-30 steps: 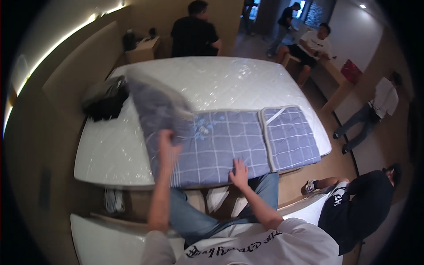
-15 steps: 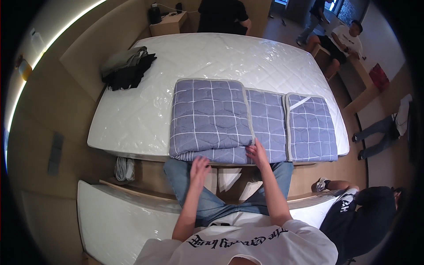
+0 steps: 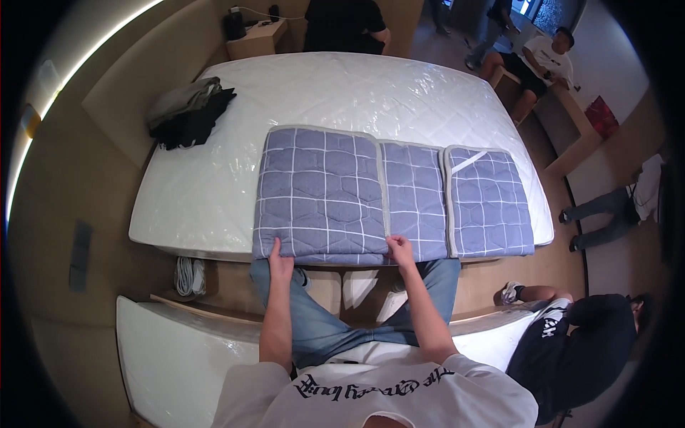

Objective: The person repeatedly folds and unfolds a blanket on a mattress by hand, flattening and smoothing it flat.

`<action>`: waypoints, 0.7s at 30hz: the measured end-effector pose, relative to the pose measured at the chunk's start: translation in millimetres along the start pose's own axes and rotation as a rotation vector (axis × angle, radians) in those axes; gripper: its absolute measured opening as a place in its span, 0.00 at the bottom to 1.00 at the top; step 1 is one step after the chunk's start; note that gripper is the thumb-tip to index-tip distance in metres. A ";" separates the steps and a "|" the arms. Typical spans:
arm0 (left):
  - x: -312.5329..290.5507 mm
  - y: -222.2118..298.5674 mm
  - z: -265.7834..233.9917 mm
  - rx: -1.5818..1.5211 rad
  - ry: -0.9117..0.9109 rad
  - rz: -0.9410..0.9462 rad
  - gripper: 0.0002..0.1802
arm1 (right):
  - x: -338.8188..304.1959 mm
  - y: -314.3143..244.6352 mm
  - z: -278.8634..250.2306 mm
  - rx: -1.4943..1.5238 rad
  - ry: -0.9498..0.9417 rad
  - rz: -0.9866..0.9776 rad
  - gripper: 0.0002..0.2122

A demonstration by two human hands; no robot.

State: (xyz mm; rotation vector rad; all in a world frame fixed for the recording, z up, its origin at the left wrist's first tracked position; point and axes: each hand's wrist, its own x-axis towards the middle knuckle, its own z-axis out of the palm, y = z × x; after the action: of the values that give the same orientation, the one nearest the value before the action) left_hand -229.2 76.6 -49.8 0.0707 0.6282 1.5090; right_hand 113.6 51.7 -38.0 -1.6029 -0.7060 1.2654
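Observation:
A blue-grey quilted mattress pad (image 3: 321, 189) with white checked lines and grey piping lies folded along the near edge of a plastic-wrapped mattress (image 3: 193, 192). Its left part is a thick folded stack; a lower middle panel and a folded right part with a white strap continue beside it. My left hand (image 3: 281, 262) grips the stack's front edge near the left corner, thumb on top, the other fingers hidden beneath. At the stack's right front corner, my right hand (image 3: 401, 251) pinches the piped edge between thumb and fingers.
Dark and olive clothes (image 3: 189, 110) lie on the mattress at the far left. Behind my legs is a second wrapped mattress (image 3: 178, 349), where a person in black (image 3: 592, 349) bends at the right. A white cable bundle (image 3: 189, 277) sits below the bed edge. Other people are farther back.
My left hand has moved left and taken hold of the pad's front edge. The stack's front edge has come down closer to the lower layer. The whole view has shifted slightly.

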 end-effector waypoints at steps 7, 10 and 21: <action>-16.2 2.4 15.1 -0.158 -0.015 0.012 0.31 | 0.1 -81.8 26.0 -0.278 -0.023 -0.146 0.18; -12.1 0.4 17.9 -0.074 0.041 0.084 0.33 | -3.8 -85.4 34.2 -0.230 0.015 -0.187 0.17; -8.5 -15.0 5.7 0.012 -0.172 -0.016 0.28 | 14.3 -22.0 -3.2 0.194 -0.078 -0.133 0.19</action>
State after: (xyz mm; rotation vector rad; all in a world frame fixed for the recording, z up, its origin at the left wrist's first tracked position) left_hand -212.7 69.3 -48.4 0.2020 0.4981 1.4661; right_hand 123.3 71.6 -23.7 -1.3345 -0.7038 1.2634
